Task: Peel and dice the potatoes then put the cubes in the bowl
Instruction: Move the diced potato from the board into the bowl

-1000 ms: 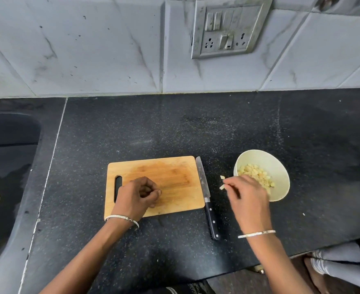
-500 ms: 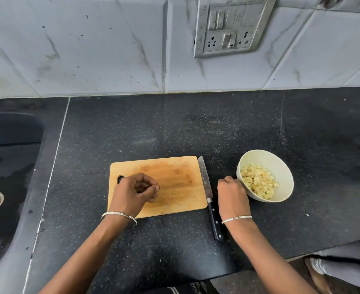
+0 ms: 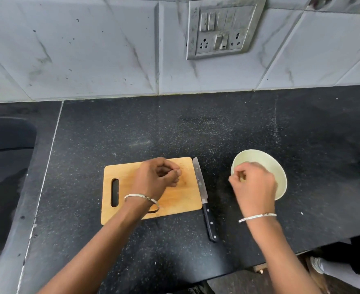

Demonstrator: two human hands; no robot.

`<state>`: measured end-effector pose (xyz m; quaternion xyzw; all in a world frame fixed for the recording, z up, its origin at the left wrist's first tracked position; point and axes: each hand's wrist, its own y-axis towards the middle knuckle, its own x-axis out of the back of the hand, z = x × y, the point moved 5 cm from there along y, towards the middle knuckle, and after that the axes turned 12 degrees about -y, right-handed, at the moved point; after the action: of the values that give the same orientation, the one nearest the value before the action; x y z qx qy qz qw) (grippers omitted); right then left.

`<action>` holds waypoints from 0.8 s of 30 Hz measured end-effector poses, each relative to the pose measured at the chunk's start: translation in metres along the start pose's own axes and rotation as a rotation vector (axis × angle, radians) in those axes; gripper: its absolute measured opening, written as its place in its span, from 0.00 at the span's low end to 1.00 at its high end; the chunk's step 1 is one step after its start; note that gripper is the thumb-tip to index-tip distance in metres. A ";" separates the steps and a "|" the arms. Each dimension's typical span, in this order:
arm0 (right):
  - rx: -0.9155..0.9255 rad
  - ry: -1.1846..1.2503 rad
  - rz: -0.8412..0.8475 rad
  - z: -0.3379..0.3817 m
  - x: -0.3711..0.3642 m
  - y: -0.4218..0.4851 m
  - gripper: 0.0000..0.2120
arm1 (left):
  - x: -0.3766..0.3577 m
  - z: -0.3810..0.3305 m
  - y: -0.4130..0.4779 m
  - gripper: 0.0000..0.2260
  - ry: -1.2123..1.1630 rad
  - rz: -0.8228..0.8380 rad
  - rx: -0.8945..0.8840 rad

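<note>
While two hands (image 3: 153,179) (image 3: 255,187) curl (grasp unclear), one knife (image 3: 204,200) lies between board (image 3: 183,200) and bowl (image 3: 266,160).

Just behind the left hand (image 3: 155,179), the wrist wears a thin silver twisted metal bangle (image 3: 142,197), its rope-like surface catching the light in small bright flecks. Behind the right hand (image 3: 253,187), the wrist wears a second thin silver metal bangle (image 3: 257,217), bright along its rim and slightly blurred. Back from both bangles the forearms are bare down to the bottom edge. Lower down, outward of the right hand, a pale grey trouser leg (image 3: 340,274) ends at a whitish foot covering (image 3: 316,265), shoe or sock; whose they are is unclear.
</note>
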<state>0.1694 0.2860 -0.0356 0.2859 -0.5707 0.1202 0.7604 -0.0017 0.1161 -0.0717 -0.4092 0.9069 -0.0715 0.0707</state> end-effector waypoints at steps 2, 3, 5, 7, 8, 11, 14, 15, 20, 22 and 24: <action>-0.079 0.009 0.051 -0.025 0.002 0.013 0.03 | -0.040 -0.009 0.006 0.02 0.022 0.106 -0.031; -0.104 0.021 0.094 -0.036 0.001 0.017 0.03 | -0.062 -0.012 0.010 0.02 0.028 0.163 -0.040; -0.118 0.088 0.179 -0.053 -0.005 0.020 0.04 | -0.101 -0.016 0.017 0.03 0.058 0.242 -0.049; -0.117 0.122 0.218 -0.062 -0.008 0.018 0.06 | -0.131 -0.014 0.025 0.01 0.132 0.279 -0.083; -0.120 0.124 0.213 -0.066 -0.009 0.017 0.06 | -0.143 -0.013 0.029 0.02 0.183 0.290 -0.105; -0.086 0.150 0.240 -0.064 -0.008 0.010 0.05 | -0.160 -0.007 0.037 0.06 0.341 0.295 -0.154; 0.010 0.183 0.336 -0.048 -0.012 -0.002 0.05 | -0.155 -0.006 0.040 0.06 0.401 0.249 -0.147; 0.030 0.168 0.350 -0.044 -0.014 -0.006 0.05 | -0.151 -0.007 0.041 0.06 0.410 0.228 -0.150; 0.066 0.109 0.347 -0.030 -0.020 -0.014 0.02 | -0.117 -0.010 0.043 0.08 0.327 0.188 -0.093; 0.083 0.161 0.378 -0.022 -0.021 -0.019 0.03 | -0.098 -0.012 0.043 0.07 0.266 0.181 -0.040; 0.101 0.205 0.420 -0.016 -0.020 -0.024 0.06 | -0.073 -0.014 0.042 0.05 0.261 0.150 -0.014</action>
<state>0.1884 0.2784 -0.0649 0.1851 -0.5306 0.3325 0.7574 0.0132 0.1995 -0.0602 -0.3279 0.9369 -0.1123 -0.0453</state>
